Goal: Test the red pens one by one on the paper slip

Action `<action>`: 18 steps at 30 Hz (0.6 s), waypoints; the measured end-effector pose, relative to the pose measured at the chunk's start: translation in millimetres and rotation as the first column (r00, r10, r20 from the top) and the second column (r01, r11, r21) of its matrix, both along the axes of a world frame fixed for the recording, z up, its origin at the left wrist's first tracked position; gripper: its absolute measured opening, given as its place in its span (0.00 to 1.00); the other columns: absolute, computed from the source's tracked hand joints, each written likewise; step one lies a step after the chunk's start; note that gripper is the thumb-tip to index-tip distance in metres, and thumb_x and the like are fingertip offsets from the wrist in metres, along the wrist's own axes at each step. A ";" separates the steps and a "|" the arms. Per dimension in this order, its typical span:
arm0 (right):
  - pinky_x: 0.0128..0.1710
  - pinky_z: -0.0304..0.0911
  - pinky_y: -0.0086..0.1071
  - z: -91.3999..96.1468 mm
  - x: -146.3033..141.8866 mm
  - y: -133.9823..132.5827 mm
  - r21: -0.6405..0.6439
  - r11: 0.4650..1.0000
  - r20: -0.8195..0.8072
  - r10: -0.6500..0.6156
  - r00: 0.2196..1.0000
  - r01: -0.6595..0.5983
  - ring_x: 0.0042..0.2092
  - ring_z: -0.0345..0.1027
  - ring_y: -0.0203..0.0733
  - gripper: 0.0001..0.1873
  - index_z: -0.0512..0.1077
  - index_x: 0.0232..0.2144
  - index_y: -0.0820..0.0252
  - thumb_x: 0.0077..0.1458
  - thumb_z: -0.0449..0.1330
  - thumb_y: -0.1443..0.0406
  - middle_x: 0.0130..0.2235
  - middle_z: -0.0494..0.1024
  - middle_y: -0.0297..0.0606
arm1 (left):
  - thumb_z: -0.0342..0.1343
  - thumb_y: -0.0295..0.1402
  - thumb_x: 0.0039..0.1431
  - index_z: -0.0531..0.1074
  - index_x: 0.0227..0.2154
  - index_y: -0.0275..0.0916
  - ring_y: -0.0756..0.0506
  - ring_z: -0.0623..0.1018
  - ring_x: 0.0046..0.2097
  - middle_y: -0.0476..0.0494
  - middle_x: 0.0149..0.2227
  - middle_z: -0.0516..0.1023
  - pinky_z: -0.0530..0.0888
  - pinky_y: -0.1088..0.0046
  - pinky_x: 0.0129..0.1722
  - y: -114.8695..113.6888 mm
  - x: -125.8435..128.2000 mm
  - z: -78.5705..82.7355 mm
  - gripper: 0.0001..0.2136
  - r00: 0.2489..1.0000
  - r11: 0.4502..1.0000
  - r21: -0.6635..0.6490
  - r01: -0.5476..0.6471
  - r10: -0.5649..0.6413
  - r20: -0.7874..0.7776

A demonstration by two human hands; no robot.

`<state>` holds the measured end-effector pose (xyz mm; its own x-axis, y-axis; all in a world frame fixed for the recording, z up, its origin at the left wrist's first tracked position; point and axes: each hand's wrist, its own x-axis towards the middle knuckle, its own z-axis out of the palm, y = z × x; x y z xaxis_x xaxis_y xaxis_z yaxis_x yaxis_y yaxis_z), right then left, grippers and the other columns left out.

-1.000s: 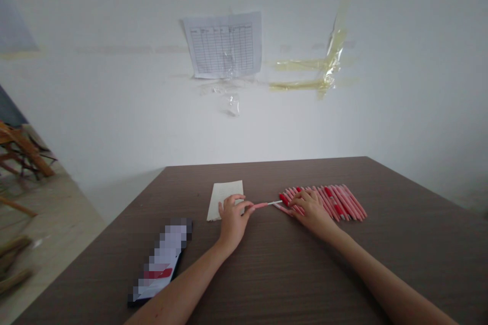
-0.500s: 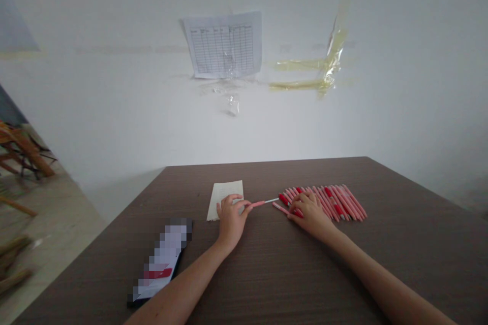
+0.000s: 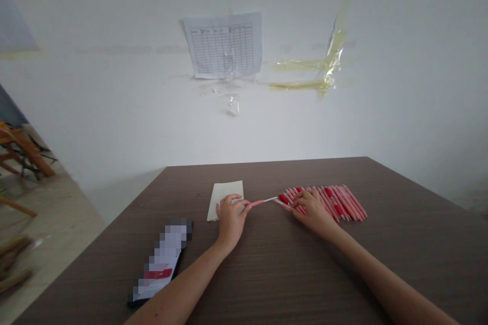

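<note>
My left hand [image 3: 230,218] rests on the brown table [image 3: 267,264] with its fingers pinched on a thin pink and white pen part [image 3: 263,202] that points right. A small cream paper slip [image 3: 224,198] lies just behind that hand. My right hand [image 3: 312,208] lies with curled fingers on the left end of a row of several pink pens with red caps [image 3: 335,202], touching a loose pink pen [image 3: 284,204] at its near side. I cannot see whether the right fingers grip a pen.
A dark flat pack with a white and red label [image 3: 160,264] lies at the table's left front. A printed sheet [image 3: 224,44] and strips of yellow tape [image 3: 320,66] hang on the white wall behind. Wooden furniture [image 3: 19,152] stands on the floor at far left.
My right hand has shifted slightly back and to the right onto the pen row, nudging the loose pen with it. The left hand has held its place.
</note>
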<state>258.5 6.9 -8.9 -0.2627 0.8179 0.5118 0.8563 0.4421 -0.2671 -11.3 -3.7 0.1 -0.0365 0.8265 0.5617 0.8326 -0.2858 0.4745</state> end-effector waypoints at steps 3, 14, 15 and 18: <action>0.54 0.52 0.52 2.9 3.2 0.6 0.012 1.000 -0.008 -0.025 1.000 0.025 0.48 0.63 0.51 0.06 0.75 0.27 0.55 0.53 0.59 0.63 0.41 0.74 0.40 | 0.61 0.36 0.55 0.79 0.32 0.48 0.40 0.71 0.50 0.45 0.44 0.74 0.63 0.53 0.53 0.2 -0.2 -0.6 0.03 1.000 1.000 0.013 -0.008 0.008 0.002; 0.49 0.57 0.49 6.8 10.3 1.3 0.054 0.993 -0.025 -0.106 0.994 0.107 0.48 0.60 0.53 0.07 0.76 0.31 0.54 0.54 0.60 0.59 0.42 0.74 0.41 | 0.61 0.37 0.55 0.79 0.32 0.48 0.40 0.71 0.49 0.45 0.44 0.74 0.64 0.53 0.53 0.0 -0.5 -0.2 0.04 1.000 1.000 0.011 -0.012 0.012 0.013; 0.49 0.57 0.49 6.0 11.1 1.9 0.057 0.992 -0.024 -0.109 0.994 0.110 0.48 0.60 0.53 0.07 0.76 0.31 0.53 0.54 0.60 0.58 0.42 0.74 0.41 | 0.61 0.37 0.55 0.79 0.32 0.48 0.40 0.71 0.49 0.46 0.44 0.74 0.64 0.53 0.53 0.2 -0.5 -0.4 0.03 1.000 1.000 0.013 -0.014 0.014 0.013; 0.48 0.57 0.48 4.5 12.5 3.0 0.065 0.992 -0.018 -0.106 0.994 0.107 0.49 0.60 0.53 0.08 0.76 0.31 0.53 0.54 0.59 0.58 0.42 0.74 0.41 | 0.61 0.37 0.55 0.79 0.32 0.48 0.40 0.71 0.49 0.46 0.44 0.74 0.64 0.53 0.53 0.5 -0.5 -0.8 0.03 1.000 1.000 0.009 -0.015 0.015 0.012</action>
<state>271.1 9.9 -4.4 -0.1680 0.8052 0.5687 0.8957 0.3656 -0.2532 -11.8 -3.2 -0.8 -0.0556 0.8209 0.5684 0.8309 -0.2777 0.4823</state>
